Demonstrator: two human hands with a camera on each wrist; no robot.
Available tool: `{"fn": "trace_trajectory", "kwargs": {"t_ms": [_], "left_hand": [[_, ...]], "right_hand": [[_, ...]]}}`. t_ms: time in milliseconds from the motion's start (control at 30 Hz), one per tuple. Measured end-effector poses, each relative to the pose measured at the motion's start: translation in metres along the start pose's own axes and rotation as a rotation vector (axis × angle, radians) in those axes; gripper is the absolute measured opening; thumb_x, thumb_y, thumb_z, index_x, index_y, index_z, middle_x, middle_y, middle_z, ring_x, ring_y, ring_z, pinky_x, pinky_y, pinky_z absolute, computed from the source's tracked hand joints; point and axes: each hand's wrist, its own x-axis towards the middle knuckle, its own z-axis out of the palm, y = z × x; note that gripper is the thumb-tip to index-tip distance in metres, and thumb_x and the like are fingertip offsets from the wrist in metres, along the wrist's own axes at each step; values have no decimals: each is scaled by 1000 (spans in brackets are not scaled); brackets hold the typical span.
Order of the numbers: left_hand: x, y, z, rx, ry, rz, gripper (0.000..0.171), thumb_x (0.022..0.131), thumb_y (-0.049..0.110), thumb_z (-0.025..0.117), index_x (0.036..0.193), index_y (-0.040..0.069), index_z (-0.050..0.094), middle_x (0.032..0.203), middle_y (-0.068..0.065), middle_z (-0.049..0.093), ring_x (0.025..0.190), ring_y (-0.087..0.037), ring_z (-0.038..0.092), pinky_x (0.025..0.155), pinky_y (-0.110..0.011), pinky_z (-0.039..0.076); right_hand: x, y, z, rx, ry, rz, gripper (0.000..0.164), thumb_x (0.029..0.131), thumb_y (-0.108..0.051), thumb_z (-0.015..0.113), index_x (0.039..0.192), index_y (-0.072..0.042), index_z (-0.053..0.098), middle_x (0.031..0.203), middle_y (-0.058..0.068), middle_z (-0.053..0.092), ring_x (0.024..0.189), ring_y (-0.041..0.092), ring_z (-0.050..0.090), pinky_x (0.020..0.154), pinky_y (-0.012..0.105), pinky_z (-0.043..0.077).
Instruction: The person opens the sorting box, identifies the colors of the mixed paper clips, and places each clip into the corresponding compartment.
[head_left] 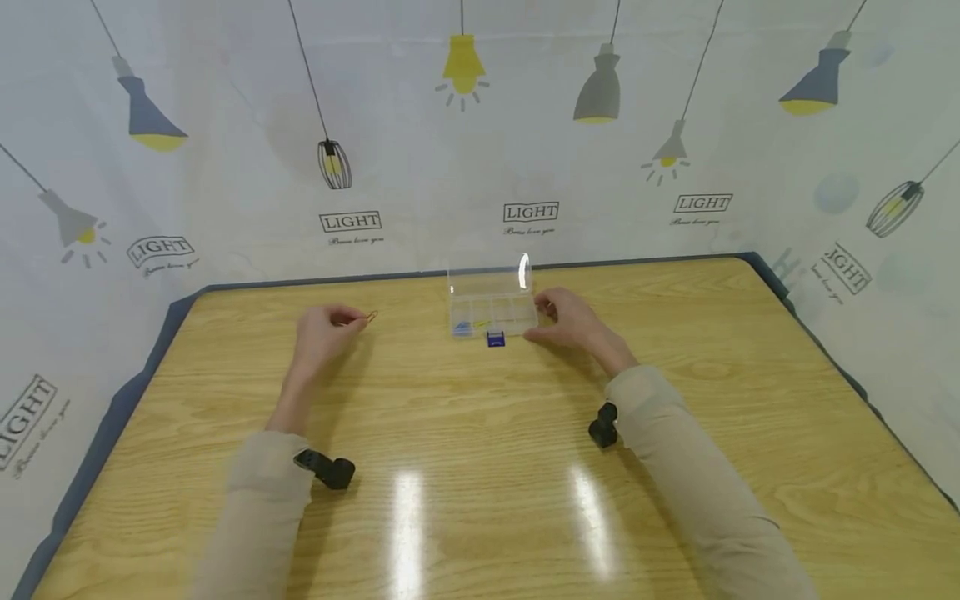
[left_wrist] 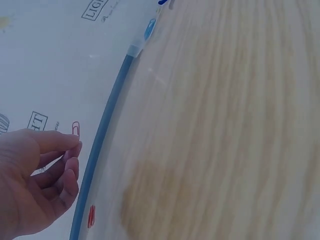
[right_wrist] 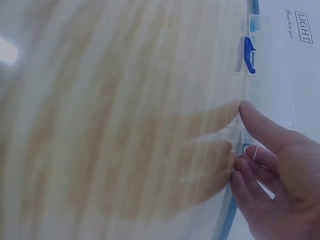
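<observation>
My left hand [head_left: 324, 335] pinches a red paper clip [left_wrist: 76, 128] between thumb and forefinger, above the table left of the box. More red on the table below that hand looks like paper clips [left_wrist: 91, 216]. A clear plastic compartment box [head_left: 517, 315] lies at the back of the table, its clear lid [head_left: 489, 275] raised and its blue latch [head_left: 496, 339] hanging at the front. Blue paper clips [head_left: 462, 328] fill the front left compartment, with yellow ones [head_left: 482, 322] beside them. The right hand [head_left: 567, 321] holds the box's right end, thumb at the front corner.
The wood-grain table [head_left: 480, 408] has a dark blue edge [head_left: 360, 278]. Right behind the box rises a white backdrop [head_left: 420, 167] printed with lamps. Black wrist cameras [head_left: 330, 471] stick out from both sleeves.
</observation>
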Motion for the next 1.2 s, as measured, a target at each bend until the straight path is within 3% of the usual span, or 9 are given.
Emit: {"fn": "trace_trajectory", "kwargs": {"t_ms": [333,567,933,1200], "left_hand": [[6,28,47,-85,-90,19,16,94,11,70,101,-3,75,94,-15,72,79,-18,59,70,-26,47],[12,49,71,-142,-102,57,12,92,8,72,97,-3,75,90,-13,71,78,-19,59,68,-26,46],[21,69,96,-152,-50,67,13,92,10,74,96,-2,75,92,-14,73,84,-25,63,72,-27,47],[27,70,104,-160,-62,52,10,93,6,70,99,-1,74,95,-14,71,85,-23,60,76,-29,47]], "right_hand": [[-1,4,3,-18,0,-2,66,87,-26,82,137,4,52,132,19,56,119,33,52,106,46,42],[0,4,1,-22,12,-10,66,86,-24,82,137,5,52,132,21,56,121,34,52,107,47,41],[1,5,2,-28,9,-8,68,87,-26,82,138,5,51,134,21,55,122,35,52,108,47,41],[-1,3,0,-19,14,-8,68,86,-26,83,138,4,52,134,20,55,122,34,52,108,46,41]]}}
